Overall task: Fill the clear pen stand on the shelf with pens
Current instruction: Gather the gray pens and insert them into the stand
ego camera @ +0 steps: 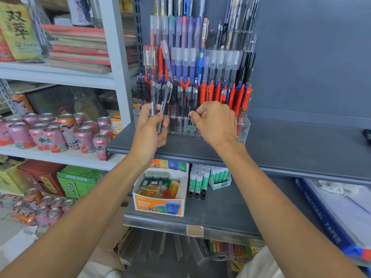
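Two pens (160,103) rest in left hand (149,130), right hand (216,122) beside, pen stand (244,128) behind.

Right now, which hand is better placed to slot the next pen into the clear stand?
Probably the right hand: it sits at the stand; the left hand grips the spare pens.

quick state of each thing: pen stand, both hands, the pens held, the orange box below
clear pen stand: upright on the shelf, rows mostly full
left hand: grips a few grey pens
grey pens: upright, not yet in the stand
right hand: fingers curled at front row, hold unclear
orange box: open on top
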`<action>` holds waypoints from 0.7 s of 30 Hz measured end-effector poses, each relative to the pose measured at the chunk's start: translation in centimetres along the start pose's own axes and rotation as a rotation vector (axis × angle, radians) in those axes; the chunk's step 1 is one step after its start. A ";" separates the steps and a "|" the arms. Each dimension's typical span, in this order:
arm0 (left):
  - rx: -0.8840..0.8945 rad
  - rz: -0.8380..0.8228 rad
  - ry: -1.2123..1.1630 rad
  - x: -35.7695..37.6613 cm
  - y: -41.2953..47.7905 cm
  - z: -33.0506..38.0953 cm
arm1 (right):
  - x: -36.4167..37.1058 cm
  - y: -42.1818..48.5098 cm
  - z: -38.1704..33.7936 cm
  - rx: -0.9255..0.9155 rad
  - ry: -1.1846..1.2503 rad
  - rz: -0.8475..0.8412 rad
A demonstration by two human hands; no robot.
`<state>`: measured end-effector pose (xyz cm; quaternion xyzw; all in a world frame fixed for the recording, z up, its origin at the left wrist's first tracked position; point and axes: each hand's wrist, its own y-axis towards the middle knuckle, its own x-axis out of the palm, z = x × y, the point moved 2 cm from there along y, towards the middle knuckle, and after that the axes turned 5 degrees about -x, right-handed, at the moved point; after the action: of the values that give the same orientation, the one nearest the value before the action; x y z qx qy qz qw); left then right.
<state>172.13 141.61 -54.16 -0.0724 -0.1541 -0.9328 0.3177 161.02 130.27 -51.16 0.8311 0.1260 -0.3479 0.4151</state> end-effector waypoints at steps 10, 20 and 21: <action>-0.076 -0.196 0.001 1.9 -1.6 -0.3 | -0.8 -2.2 -0.5 0.008 0.552 -0.012; -0.049 -0.242 0.049 3.0 -2.9 -1.7 | -1.3 -4.5 0.0 -0.035 0.746 -0.197; -0.039 -0.231 0.070 3.0 -2.8 -1.6 | -1.5 -4.4 0.2 -0.028 0.747 -0.184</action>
<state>167.95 141.49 -55.66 -0.0275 -0.1320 -0.9679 0.2119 157.65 132.93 -52.91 0.8801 0.3473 -0.0551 0.3191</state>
